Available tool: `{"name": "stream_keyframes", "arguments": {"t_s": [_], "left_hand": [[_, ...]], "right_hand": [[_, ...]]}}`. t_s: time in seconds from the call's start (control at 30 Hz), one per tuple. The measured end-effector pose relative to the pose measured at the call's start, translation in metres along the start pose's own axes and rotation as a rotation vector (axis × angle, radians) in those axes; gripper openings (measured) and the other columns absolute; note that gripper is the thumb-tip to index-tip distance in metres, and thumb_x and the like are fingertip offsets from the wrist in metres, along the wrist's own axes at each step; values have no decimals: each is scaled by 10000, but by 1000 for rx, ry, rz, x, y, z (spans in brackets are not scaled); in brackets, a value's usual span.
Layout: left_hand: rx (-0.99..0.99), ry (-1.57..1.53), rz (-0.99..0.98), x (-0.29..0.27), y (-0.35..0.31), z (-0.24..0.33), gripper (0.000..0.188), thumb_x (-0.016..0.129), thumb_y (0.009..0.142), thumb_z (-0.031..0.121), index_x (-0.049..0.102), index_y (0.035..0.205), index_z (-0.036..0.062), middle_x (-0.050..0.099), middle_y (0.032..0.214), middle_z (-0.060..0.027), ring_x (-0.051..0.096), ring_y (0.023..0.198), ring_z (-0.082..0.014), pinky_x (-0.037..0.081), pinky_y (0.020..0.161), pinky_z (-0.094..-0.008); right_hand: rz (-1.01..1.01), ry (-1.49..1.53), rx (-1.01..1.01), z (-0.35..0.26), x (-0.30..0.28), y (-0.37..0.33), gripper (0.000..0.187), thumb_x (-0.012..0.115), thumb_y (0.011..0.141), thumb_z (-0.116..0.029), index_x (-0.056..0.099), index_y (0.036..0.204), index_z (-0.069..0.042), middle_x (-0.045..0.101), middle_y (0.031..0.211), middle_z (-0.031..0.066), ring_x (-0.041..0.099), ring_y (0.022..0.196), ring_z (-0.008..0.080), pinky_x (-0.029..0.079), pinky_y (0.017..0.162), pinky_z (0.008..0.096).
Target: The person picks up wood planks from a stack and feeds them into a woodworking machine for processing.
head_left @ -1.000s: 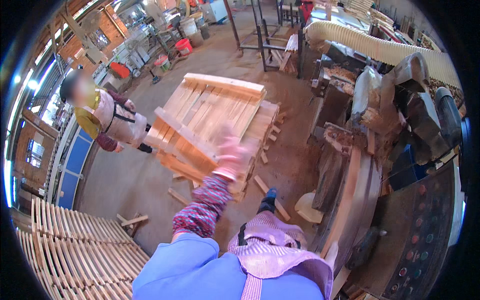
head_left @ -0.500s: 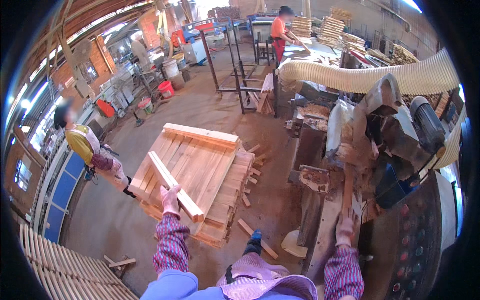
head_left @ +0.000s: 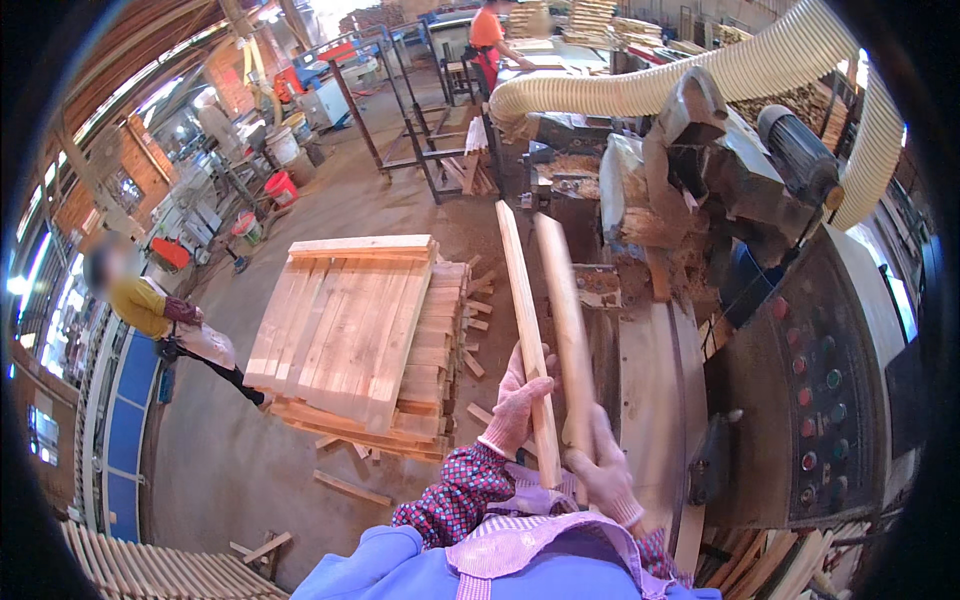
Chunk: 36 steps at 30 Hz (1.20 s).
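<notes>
My left hand (head_left: 515, 400), in a light knitted glove, is closed around a long pale wood strip (head_left: 522, 300) that stands slanting up in front of me. Alongside it, my gloved right hand (head_left: 603, 468) grips a second wood strip (head_left: 566, 310), blurred by motion. The two strips are close together, with a narrow gap between their upper parts. To the left lies a stack of wood pieces (head_left: 340, 330), with one strip across its far edge. Right of my right hand runs the metal bed (head_left: 645, 400) of a woodworking machine (head_left: 680, 200).
A ribbed dust hose (head_left: 660, 95) arches over the machine. Its control panel (head_left: 820, 400) with several buttons stands at the right. A person in yellow (head_left: 145, 310) stands at the left; a person in orange (head_left: 487, 40) works at the back. Loose offcuts (head_left: 352, 488) lie on the floor.
My left hand has moved right, away from the stack, with its wood. My right hand has left the machine bed and now holds a strip before me. The view has turned right.
</notes>
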<state>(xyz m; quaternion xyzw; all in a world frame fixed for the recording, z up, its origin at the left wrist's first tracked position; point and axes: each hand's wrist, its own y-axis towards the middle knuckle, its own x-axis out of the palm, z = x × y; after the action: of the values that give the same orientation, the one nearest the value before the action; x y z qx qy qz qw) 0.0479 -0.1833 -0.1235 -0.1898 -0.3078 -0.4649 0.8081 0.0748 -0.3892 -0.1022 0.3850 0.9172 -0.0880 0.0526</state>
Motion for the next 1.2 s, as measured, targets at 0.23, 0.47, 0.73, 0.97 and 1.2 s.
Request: {"name": "stream_keyframes", "arguments": {"t_s": [0.23, 0.47, 0.73, 0.97, 1.2], "left_hand": [[30, -20, 94, -10, -21, -14, 688, 708, 813, 54, 403, 1428, 103, 578, 1164, -52, 601, 1068, -159, 531, 954, -355], [47, 41, 119, -4, -15, 7, 813, 706, 791, 2, 327, 1501, 112, 505, 1218, -14, 567, 1086, -151, 507, 982, -341], [169, 156, 201, 7, 7, -21, 860, 690, 840, -22, 231, 1548, 140, 473, 1258, -20, 550, 1101, -156, 514, 919, -307], [126, 874, -158, -28, 5, -42, 1034, 749, 899, 285, 33, 1582, -17, 217, 1618, -152, 227, 1487, -286, 162, 1219, -359], [209, 1009, 393, -163, 185, 123, 1005, 737, 836, 367, 183, 1502, -143, 376, 1506, -330, 389, 1413, -389, 310, 1165, -393]], "right_hand": [[333, -1212, 79, 132, -46, -130, 653, 590, 920, -210, 381, 1503, -4, 359, 1545, 267, 399, 1402, 386, 293, 1190, 437], [394, -1466, 53, 150, -115, 80, 536, 449, 992, -303, 454, 1461, -44, 406, 1542, 162, 379, 1409, 365, 241, 1211, 470], [344, -394, -179, 161, -116, 185, 509, 583, 991, -258, 488, 1433, -24, 491, 1489, 129, 582, 1225, 231, 446, 1040, 355], [38, -3, -126, 67, 15, 28, 778, 724, 864, -137, 338, 1526, -5, 424, 1529, 194, 449, 1381, 288, 378, 1129, 361], [351, -1176, 60, 142, -45, -94, 697, 645, 865, -176, 389, 1487, 5, 438, 1484, 252, 429, 1369, 423, 328, 1164, 446]]}}
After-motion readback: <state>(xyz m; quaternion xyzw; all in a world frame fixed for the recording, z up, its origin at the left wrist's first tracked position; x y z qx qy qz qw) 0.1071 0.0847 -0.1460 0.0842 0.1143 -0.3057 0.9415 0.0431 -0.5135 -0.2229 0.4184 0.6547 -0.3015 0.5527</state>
